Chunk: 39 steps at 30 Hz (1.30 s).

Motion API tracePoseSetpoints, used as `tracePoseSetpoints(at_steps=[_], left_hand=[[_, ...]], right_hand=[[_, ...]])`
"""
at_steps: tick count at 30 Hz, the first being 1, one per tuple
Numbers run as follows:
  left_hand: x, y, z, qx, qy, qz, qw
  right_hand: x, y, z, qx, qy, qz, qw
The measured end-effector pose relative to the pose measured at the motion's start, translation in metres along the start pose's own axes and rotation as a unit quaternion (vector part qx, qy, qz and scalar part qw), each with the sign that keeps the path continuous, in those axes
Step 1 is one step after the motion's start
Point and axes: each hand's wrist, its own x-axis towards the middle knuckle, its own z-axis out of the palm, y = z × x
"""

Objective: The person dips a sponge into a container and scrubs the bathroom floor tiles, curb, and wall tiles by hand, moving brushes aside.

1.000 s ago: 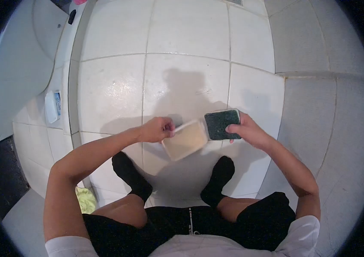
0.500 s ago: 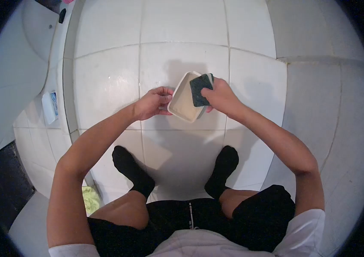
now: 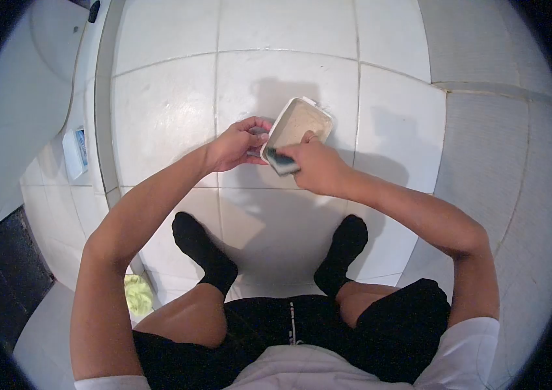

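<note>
A cream-coloured rectangular container (image 3: 302,120), tilted with its inside facing me, is held above the white tiles. My left hand (image 3: 236,145) grips its left wall between thumb and fingers. Pinched in my right hand (image 3: 321,168) is a scouring sponge (image 3: 282,161) with a dark green face and a paler side. The sponge lies against the container's lower left rim, near my left fingertips. My right hand covers the container's lower right part.
White floor tiles (image 3: 159,117) spread around my black-socked feet (image 3: 206,253). A white basin-like fixture (image 3: 29,110) and a white-and-blue package (image 3: 76,153) are at left. A yellow-green cloth (image 3: 137,296) lies at lower left. Grey tiles (image 3: 484,162) line the right.
My right hand has moved the sponge down and left, from the container's right side to its lower left rim. The container has shifted slightly up and right. My left hand still grips it.
</note>
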Motion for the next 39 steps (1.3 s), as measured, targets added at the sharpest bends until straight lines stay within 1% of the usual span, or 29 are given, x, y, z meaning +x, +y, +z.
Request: tracePoseSetpoints(at_steps=[2,3,5,6,8,12,14,15,17,18,20,21,22,23,24,25,26,27,28,29,30,32,33,34,35,36,37,38,39], left_hand=[[-0.003,0.002,0.003,-0.002,0.002,0.011,1.000],[-0.003,0.001,0.002,-0.003,0.003,0.010,1.000],[0.000,0.001,0.000,0.006,-0.003,0.008,1.000],[0.000,0.002,0.001,0.004,-0.002,0.009,1.000],[0.000,0.004,0.003,0.030,0.024,0.010,0.999],[0.000,0.006,-0.003,0.040,0.012,0.012,0.999],[0.001,0.002,-0.003,0.039,0.015,0.020,0.999],[0.002,0.002,-0.003,0.038,0.015,0.021,0.999],[0.001,0.000,-0.003,0.034,0.019,0.026,0.999],[-0.001,0.002,-0.001,0.034,0.019,0.028,0.999],[-0.006,0.008,0.004,0.043,0.010,0.041,0.998],[-0.007,0.008,0.005,0.045,0.010,0.047,0.998],[-0.005,0.006,0.005,0.055,0.014,0.041,0.998],[-0.003,0.004,0.007,0.067,0.015,0.036,0.997],[0.001,0.001,0.007,0.075,0.007,0.048,0.996],[0.005,-0.006,0.003,0.129,0.000,0.054,0.990],[0.008,-0.009,0.004,0.184,-0.010,0.060,0.981],[0.003,-0.003,0.012,0.226,-0.047,0.055,0.971],[-0.001,0.001,0.020,0.267,-0.085,0.049,0.959],[0.006,-0.008,0.024,0.268,-0.095,0.056,0.957],[0.012,-0.018,0.022,0.266,-0.108,0.062,0.956],[0.014,-0.013,0.036,0.395,-0.097,0.090,0.909],[0.011,-0.007,0.037,0.400,-0.104,0.097,0.905],[0.007,-0.001,0.035,0.476,-0.078,0.147,0.864],[0.004,0.006,0.030,0.545,-0.051,0.193,0.815],[0.005,0.014,0.023,0.547,-0.057,0.191,0.813],[0.008,0.022,0.014,0.608,0.004,0.279,0.743],[0.010,0.030,0.005,0.656,0.062,0.364,0.659],[0.013,0.038,-0.002,0.659,0.055,0.363,0.656]], right_hand=[[-0.002,-0.008,-0.012,-0.129,-0.086,-0.062,0.986],[-0.002,-0.009,-0.017,-0.129,-0.088,-0.063,0.986],[0.003,-0.007,-0.025,-0.136,-0.039,-0.084,0.986],[0.006,-0.002,-0.022,-0.137,-0.041,-0.086,0.986],[0.012,0.011,-0.007,-0.128,0.051,-0.174,0.975],[0.010,0.019,0.006,-0.164,0.046,-0.212,0.962],[0.005,0.019,-0.003,-0.209,-0.014,-0.229,0.951],[0.004,0.015,-0.012,-0.210,-0.015,-0.230,0.950],[0.005,0.005,-0.032,-0.248,-0.151,-0.171,0.941],[0.006,0.004,-0.039,-0.250,-0.150,-0.172,0.941],[0.007,0.011,-0.058,-0.127,-0.141,-0.132,0.973],[0.005,0.020,-0.067,-0.132,-0.137,-0.133,0.973],[0.002,0.034,-0.079,0.063,-0.114,-0.076,0.989],[-0.002,0.047,-0.091,0.255,-0.082,-0.018,0.963],[-0.010,0.065,-0.100,0.246,-0.069,-0.018,0.967],[-0.023,0.084,-0.106,0.384,-0.051,0.044,0.921],[-0.039,0.095,-0.113,0.514,-0.027,0.105,0.851],[-0.056,0.092,-0.122,0.574,-0.036,0.073,0.815],[-0.076,0.096,-0.122,0.631,-0.016,0.059,0.773],[-0.096,0.105,-0.120,0.627,0.046,0.062,0.775],[-0.110,0.112,-0.111,0.620,0.109,0.067,0.775],[-0.135,0.147,-0.081,0.463,0.317,0.120,0.819],[-0.145,0.167,-0.066,0.366,0.383,0.138,0.837],[-0.150,0.185,-0.050,0.364,0.392,0.140,0.833],[-0.153,0.202,-0.033,0.138,0.432,0.143,0.880],[-0.158,0.211,-0.022,-0.096,0.443,0.140,0.880],[-0.154,0.204,-0.012,-0.102,0.403,0.174,0.893],[-0.146,0.195,-0.001,-0.109,0.362,0.209,0.902],[-0.134,0.198,-0.002,-0.177,0.319,0.217,0.905]])
